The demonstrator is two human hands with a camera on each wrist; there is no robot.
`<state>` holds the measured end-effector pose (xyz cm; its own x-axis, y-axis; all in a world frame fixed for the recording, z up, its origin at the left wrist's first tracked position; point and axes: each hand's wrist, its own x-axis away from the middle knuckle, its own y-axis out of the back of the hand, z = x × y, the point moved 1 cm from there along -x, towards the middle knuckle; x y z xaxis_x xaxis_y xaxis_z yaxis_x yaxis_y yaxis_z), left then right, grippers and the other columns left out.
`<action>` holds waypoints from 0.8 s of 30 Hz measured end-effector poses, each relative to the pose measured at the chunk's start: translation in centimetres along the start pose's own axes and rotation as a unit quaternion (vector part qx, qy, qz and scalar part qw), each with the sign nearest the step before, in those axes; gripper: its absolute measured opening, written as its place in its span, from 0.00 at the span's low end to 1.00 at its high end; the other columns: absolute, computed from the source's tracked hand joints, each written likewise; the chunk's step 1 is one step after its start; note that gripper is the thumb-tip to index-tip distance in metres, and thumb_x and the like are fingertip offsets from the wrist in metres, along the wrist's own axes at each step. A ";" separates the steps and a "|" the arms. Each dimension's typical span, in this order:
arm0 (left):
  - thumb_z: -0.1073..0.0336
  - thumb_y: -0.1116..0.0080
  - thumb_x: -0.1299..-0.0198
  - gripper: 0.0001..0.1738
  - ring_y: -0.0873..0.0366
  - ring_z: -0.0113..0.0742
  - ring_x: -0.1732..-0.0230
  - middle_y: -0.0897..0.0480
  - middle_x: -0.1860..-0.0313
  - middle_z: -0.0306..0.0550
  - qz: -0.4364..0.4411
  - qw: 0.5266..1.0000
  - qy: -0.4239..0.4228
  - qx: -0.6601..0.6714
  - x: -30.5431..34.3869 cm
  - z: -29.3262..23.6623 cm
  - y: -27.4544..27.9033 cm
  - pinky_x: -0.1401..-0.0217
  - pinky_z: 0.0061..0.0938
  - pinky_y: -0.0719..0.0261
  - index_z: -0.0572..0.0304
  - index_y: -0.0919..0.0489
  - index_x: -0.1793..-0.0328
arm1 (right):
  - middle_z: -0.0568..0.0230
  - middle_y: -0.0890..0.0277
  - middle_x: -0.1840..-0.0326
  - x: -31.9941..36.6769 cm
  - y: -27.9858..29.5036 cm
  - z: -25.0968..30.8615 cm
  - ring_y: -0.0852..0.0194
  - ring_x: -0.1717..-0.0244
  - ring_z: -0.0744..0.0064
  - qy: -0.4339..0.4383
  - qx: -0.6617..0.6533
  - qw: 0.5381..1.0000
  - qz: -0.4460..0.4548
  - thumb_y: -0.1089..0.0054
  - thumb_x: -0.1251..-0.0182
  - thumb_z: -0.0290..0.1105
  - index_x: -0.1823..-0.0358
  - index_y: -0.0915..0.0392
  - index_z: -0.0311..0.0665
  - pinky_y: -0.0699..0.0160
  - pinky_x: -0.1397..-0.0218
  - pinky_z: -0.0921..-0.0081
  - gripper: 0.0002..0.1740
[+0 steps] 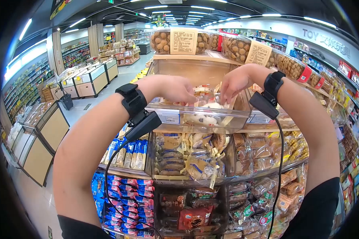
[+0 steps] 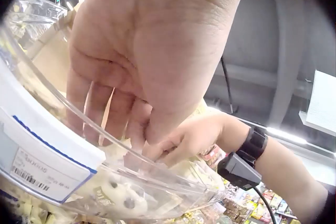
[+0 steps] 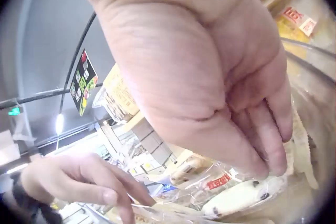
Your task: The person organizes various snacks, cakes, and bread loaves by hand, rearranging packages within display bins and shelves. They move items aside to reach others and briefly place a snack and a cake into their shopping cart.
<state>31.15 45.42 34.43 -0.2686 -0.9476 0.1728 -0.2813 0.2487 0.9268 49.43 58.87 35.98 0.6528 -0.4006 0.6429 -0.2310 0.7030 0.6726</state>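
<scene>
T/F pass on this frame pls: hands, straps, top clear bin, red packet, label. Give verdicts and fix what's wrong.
1. The left hand and right hand both reach into the clear bin. True.
2. Only the right wrist wears a black strap. False: both wrists wear one.
3. A white item with dark spots lies in that bin. True.
4. The red packet lies in the same bin as the hands. False: the red packet lies in a lower bin, in the middle of the bottom row in the head view.
5. A label with a barcode sits on the clear bin's front. True.
</scene>
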 end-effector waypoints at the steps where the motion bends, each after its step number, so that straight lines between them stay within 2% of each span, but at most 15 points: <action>1: 0.52 0.49 0.35 0.20 0.28 0.28 0.70 0.21 0.73 0.36 -0.003 0.999 0.000 -0.036 0.1 0.0 0.0 0.64 0.26 0.29 0.60 0.16 0.63 | 0.59 0.20 0.51 0.4 0.1 -0.1 0.24 0.51 0.78 0.012 0.000 0.999 -0.039 0.45 0.37 0.26 0.47 0.23 0.27 0.25 0.45 0.80 0.17; 3: 0.51 0.49 0.37 0.20 0.26 0.30 0.69 0.20 0.73 0.40 -0.007 0.999 -0.011 -0.051 0.0 0.6 -0.5 0.62 0.28 0.28 0.60 0.16 0.65 | 0.59 0.20 0.52 1.1 0.2 -0.2 0.23 0.53 0.78 0.028 0.002 0.996 -0.081 0.44 0.37 0.25 0.49 0.22 0.27 0.25 0.46 0.80 0.16; 5: 0.51 0.48 0.40 0.20 0.23 0.33 0.68 0.18 0.73 0.44 -0.013 0.997 -0.023 -0.068 0.0 0.7 -0.9 0.59 0.30 0.26 0.60 0.16 0.66 | 0.60 0.19 0.54 1.6 -0.1 -0.4 0.22 0.55 0.78 0.053 -0.054 0.983 -0.170 0.42 0.39 0.24 0.53 0.20 0.27 0.24 0.48 0.81 0.13; 7: 0.54 0.49 0.35 0.19 0.29 0.27 0.71 0.23 0.76 0.37 -0.038 0.999 -0.009 0.026 0.3 0.7 -1.5 0.63 0.26 0.29 0.61 0.18 0.65 | 0.60 0.19 0.54 2.1 -0.7 -0.4 0.22 0.55 0.77 0.082 -0.097 0.977 -0.172 0.41 0.39 0.24 0.54 0.20 0.27 0.24 0.48 0.81 0.12; 8: 0.54 0.49 0.35 0.19 0.29 0.27 0.71 0.23 0.76 0.37 -0.040 0.999 -0.008 0.022 0.3 0.7 -1.7 0.63 0.26 0.29 0.61 0.18 0.65 | 0.60 0.19 0.54 2.2 -0.9 -0.4 0.22 0.55 0.77 0.109 -0.140 0.969 -0.170 0.40 0.40 0.23 0.55 0.20 0.27 0.23 0.49 0.81 0.12; 10: 0.55 0.49 0.35 0.17 0.29 0.26 0.71 0.22 0.75 0.36 -0.066 0.998 0.004 0.019 0.3 0.7 -1.8 0.63 0.26 0.29 0.62 0.17 0.62 | 0.60 0.19 0.55 1.9 -1.4 -0.5 0.22 0.55 0.77 0.122 -0.110 0.972 -0.168 0.40 0.39 0.26 0.55 0.19 0.28 0.25 0.47 0.79 0.12; 12: 0.58 0.49 0.35 0.16 0.28 0.25 0.70 0.20 0.73 0.37 -0.063 0.996 -0.002 0.056 -0.1 1.4 -2.0 0.62 0.26 0.28 0.63 0.17 0.60 | 0.59 0.20 0.53 1.4 -2.0 -0.7 0.23 0.53 0.74 0.120 -0.006 0.986 -0.116 0.40 0.39 0.29 0.58 0.19 0.28 0.27 0.44 0.78 0.12; 14: 0.61 0.50 0.35 0.15 0.27 0.24 0.69 0.19 0.72 0.38 -0.066 0.963 -0.018 0.259 -0.2 2.0 -2.1 0.61 0.25 0.27 0.64 0.17 0.59 | 0.59 0.20 0.51 1.3 -2.0 -0.9 0.23 0.50 0.73 0.121 0.002 0.986 -0.114 0.42 0.39 0.28 0.56 0.20 0.28 0.29 0.42 0.76 0.13; 15: 0.61 0.50 0.35 0.15 0.27 0.24 0.69 0.19 0.72 0.38 -0.068 0.964 -0.018 0.257 0.0 2.3 -1.9 0.61 0.25 0.27 0.64 0.17 0.59 | 0.62 0.19 0.54 1.1 -1.9 -1.3 0.22 0.52 0.75 0.111 -0.019 0.987 -0.114 0.44 0.37 0.29 0.55 0.19 0.31 0.27 0.45 0.76 0.12; 17: 0.61 0.49 0.35 0.14 0.25 0.26 0.68 0.18 0.70 0.39 -0.057 0.991 -0.028 0.116 0.2 2.7 -1.5 0.61 0.26 0.26 0.63 0.17 0.59 | 0.64 0.18 0.57 1.5 -2.1 -0.9 0.21 0.54 0.76 0.101 -0.040 0.987 -0.116 0.46 0.35 0.29 0.55 0.19 0.33 0.25 0.49 0.75 0.12; 19: 0.61 0.49 0.36 0.14 0.25 0.26 0.67 0.18 0.70 0.39 -0.073 0.994 -0.036 0.068 0.5 2.8 -1.5 0.61 0.26 0.26 0.63 0.17 0.59 | 0.59 0.20 0.49 2.4 -3.0 1.7 0.18 0.57 0.69 -0.029 0.176 0.980 -0.093 0.49 0.39 0.31 0.51 0.20 0.38 0.22 0.50 0.73 0.16; 20: 0.61 0.48 0.37 0.14 0.24 0.27 0.67 0.18 0.70 0.39 -0.087 0.995 -0.043 0.021 1.1 2.4 -1.6 0.61 0.27 0.26 0.62 0.17 0.60 | 0.59 0.20 0.49 2.2 -2.9 1.9 0.18 0.57 0.69 -0.027 0.175 0.980 -0.095 0.49 0.39 0.31 0.51 0.20 0.38 0.22 0.50 0.73 0.16; 22: 0.59 0.47 0.38 0.14 0.23 0.32 0.66 0.18 0.70 0.43 -0.099 0.993 -0.048 0.034 2.2 2.0 -1.7 0.60 0.29 0.26 0.63 0.18 0.63 | 0.61 0.18 0.54 1.8 -2.8 2.0 0.17 0.61 0.68 -0.060 0.237 0.960 -0.135 0.51 0.40 0.31 0.51 0.19 0.45 0.20 0.54 0.71 0.17; 23: 0.59 0.46 0.39 0.13 0.22 0.37 0.67 0.17 0.69 0.46 -0.138 0.990 -0.036 -0.012 3.0 1.5 -1.8 0.61 0.31 0.26 0.61 0.18 0.63 | 0.62 0.17 0.61 2.6 -2.7 2.8 0.17 0.60 0.68 -0.055 0.286 0.937 -0.195 0.48 0.43 0.30 0.54 0.18 0.46 0.20 0.56 0.69 0.16; 24: 0.59 0.45 0.40 0.12 0.21 0.43 0.68 0.17 0.69 0.48 -0.177 0.982 -0.025 -0.057 3.6 1.3 -2.2 0.62 0.32 0.25 0.60 0.19 0.64 | 0.62 0.17 0.61 3.1 -2.5 2.4 0.17 0.60 0.68 -0.057 0.285 0.937 -0.194 0.48 0.43 0.30 0.54 0.18 0.46 0.20 0.56 0.69 0.16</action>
<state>29.66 41.75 32.56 -0.2177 -0.9591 -0.1806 -0.2609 -0.1211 0.9577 50.33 54.48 37.18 0.6930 -0.6444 0.3232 -0.3618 0.0769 0.9291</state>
